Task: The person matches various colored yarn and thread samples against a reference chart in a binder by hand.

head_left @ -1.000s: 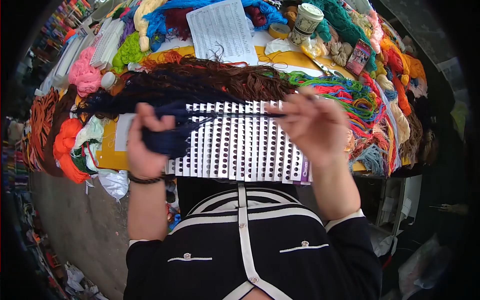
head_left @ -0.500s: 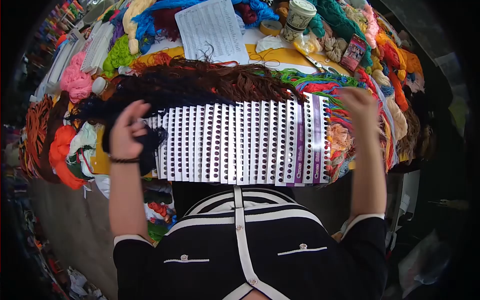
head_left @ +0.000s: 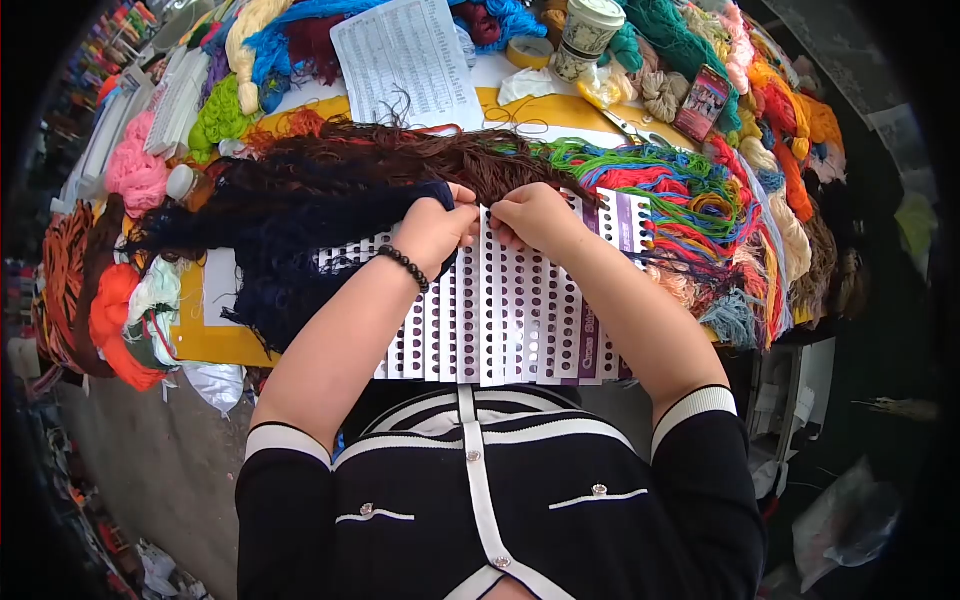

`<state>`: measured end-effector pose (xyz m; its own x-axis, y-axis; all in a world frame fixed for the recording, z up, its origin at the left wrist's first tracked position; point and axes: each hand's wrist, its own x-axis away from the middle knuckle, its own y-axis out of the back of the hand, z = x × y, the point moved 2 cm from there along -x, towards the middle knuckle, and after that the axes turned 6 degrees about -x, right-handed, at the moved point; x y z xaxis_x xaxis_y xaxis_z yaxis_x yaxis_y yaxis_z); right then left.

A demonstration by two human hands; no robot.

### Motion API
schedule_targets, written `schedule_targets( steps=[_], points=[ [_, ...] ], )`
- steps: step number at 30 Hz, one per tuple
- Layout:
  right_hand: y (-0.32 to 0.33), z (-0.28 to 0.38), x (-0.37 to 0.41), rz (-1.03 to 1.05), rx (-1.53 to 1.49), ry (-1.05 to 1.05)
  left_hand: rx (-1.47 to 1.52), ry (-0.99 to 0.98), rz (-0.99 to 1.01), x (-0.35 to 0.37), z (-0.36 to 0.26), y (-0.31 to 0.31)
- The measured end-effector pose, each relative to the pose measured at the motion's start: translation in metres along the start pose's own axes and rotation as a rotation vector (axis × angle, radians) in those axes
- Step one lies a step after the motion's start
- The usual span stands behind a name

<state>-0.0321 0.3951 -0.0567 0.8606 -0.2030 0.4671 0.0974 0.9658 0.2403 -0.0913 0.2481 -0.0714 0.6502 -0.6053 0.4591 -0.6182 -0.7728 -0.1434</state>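
Note:
My left hand (head_left: 437, 230), with a beaded bracelet on its wrist, is closed around a skein of dark navy thread (head_left: 345, 222). The skein trails off to the left over a row of white punched thread cards (head_left: 470, 320). Right beside it, my right hand (head_left: 535, 218) pinches with curled fingers at the top edge of the cards. Whatever lies between its fingertips is too small to make out. Brown thread (head_left: 430, 155) is heaped just behind both hands. Some cards carry purple printing.
Red, green and blue threads (head_left: 690, 200) lie to the right of the cards. Behind are a printed sheet (head_left: 405, 65), a paper cup (head_left: 590, 28), a tape roll (head_left: 528, 51) and scissors (head_left: 630, 128). A small jar (head_left: 187, 184) and a pink skein (head_left: 140, 165) stand left.
Both hands have come inward from the two sides to meet at the cards' top edge. The navy thread has been drawn rightward across the left cards.

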Motion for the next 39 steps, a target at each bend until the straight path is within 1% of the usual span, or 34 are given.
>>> schedule_targets(
  steps=[2,4,6,8,9,10,11,12,13,14,16,18,19,20,21,22,23,24,25,26,27,28,29,31,32,33,34,35,36,38,39],
  points=[
    [0.001,0.002,0.001,0.031,-0.104,-0.044,-0.232,-0.092,-0.117,-0.001,-0.004,-0.005],
    [0.000,-0.002,-0.003,0.039,-0.082,-0.023,-0.235,-0.093,-0.077,-0.003,-0.005,-0.008],
    [-0.002,-0.005,-0.004,0.052,-0.063,-0.002,-0.353,-0.089,-0.074,-0.005,-0.005,-0.009],
    [-0.003,-0.004,-0.001,0.056,0.102,0.064,-0.363,-0.108,-0.049,-0.008,-0.002,-0.004],
    [-0.003,-0.003,0.003,0.056,0.102,0.064,-0.373,-0.130,-0.022,-0.009,-0.002,-0.002],
    [-0.001,0.001,0.010,0.025,0.000,0.047,-0.373,-0.129,-0.021,-0.007,-0.003,0.001],
    [0.000,0.003,0.014,-0.006,-0.101,0.029,-0.527,-0.242,-0.119,-0.002,-0.007,0.005],
    [0.001,-0.002,0.010,-0.005,-0.103,0.027,-0.681,-0.355,-0.218,0.002,-0.012,0.009],
    [0.002,-0.007,0.006,0.009,-0.175,0.016,-0.498,-0.340,-0.191,0.004,-0.016,0.009],
    [0.002,-0.010,0.003,0.023,-0.246,0.006,-0.124,-0.214,-0.068,0.009,-0.020,0.011],
    [0.002,-0.010,0.004,0.024,-0.219,-0.008,0.303,-0.155,0.036,0.016,-0.027,0.002],
    [0.001,-0.006,0.006,0.035,-0.267,-0.069,0.285,-0.146,0.100,0.009,-0.020,0.000],
    [0.003,-0.007,0.005,0.038,-0.266,-0.067,0.153,-0.160,0.093,0.010,-0.020,-0.004],
    [0.007,-0.009,0.004,0.049,-0.435,-0.089,0.006,-0.153,0.017,0.009,-0.015,-0.006],
    [0.009,-0.011,0.004,0.059,-0.604,-0.114,-0.095,-0.205,0.033,0.008,-0.011,-0.010],
    [0.009,-0.011,0.005,0.059,-0.602,-0.114,-0.197,-0.256,0.049,0.006,-0.006,-0.012],
    [0.009,-0.009,0.006,0.048,-0.607,-0.114,-0.324,-0.355,0.085,0.002,-0.002,-0.014],
    [0.009,-0.008,0.007,0.035,-0.614,-0.113,-0.325,-0.355,0.087,0.000,0.002,-0.010],
    [0.007,-0.004,0.010,0.040,-0.532,-0.105,-0.430,-0.340,0.013,0.004,-0.004,-0.006],
    [0.005,-0.005,0.009,0.040,-0.537,-0.105,-0.535,-0.324,-0.063,0.008,-0.009,0.000],
    [0.002,-0.006,0.007,0.050,-0.434,-0.119,-0.383,-0.285,-0.164,0.011,-0.013,0.008],
    [0.001,-0.007,0.004,0.060,-0.330,-0.131,-0.242,-0.229,-0.207,0.016,-0.024,0.018],
    [0.000,-0.007,0.003,0.068,-0.226,-0.140,-0.135,-0.212,-0.216,0.017,-0.027,0.036],
    [-0.001,-0.005,0.004,0.070,-0.202,-0.140,0.114,-0.260,-0.213,0.029,-0.046,0.069],
    [-0.001,-0.004,0.005,0.071,-0.173,-0.144,0.174,-0.309,-0.261,0.038,-0.062,0.087],
    [-0.001,-0.004,0.006,0.070,-0.175,-0.143,-0.302,-0.623,-0.294,0.038,-0.064,0.128],
    [-0.002,-0.004,0.006,0.066,-0.174,-0.135,0.614,-0.367,0.040,0.039,-0.075,0.157],
    [-0.002,-0.004,0.005,0.063,-0.174,-0.125,0.604,-0.522,-0.083,0.053,-0.089,0.162],
    [-0.004,-0.008,0.003,0.064,-0.173,-0.120,0.568,-0.624,-0.195,0.065,-0.103,0.160],
    [-0.006,-0.009,-0.001,0.043,-0.057,-0.056,0.515,-0.510,-0.348,0.066,-0.098,0.166],
    [-0.009,-0.010,0.000,0.044,-0.055,-0.046,0.471,-0.413,-0.310,0.068,-0.086,0.162]
  ],
)
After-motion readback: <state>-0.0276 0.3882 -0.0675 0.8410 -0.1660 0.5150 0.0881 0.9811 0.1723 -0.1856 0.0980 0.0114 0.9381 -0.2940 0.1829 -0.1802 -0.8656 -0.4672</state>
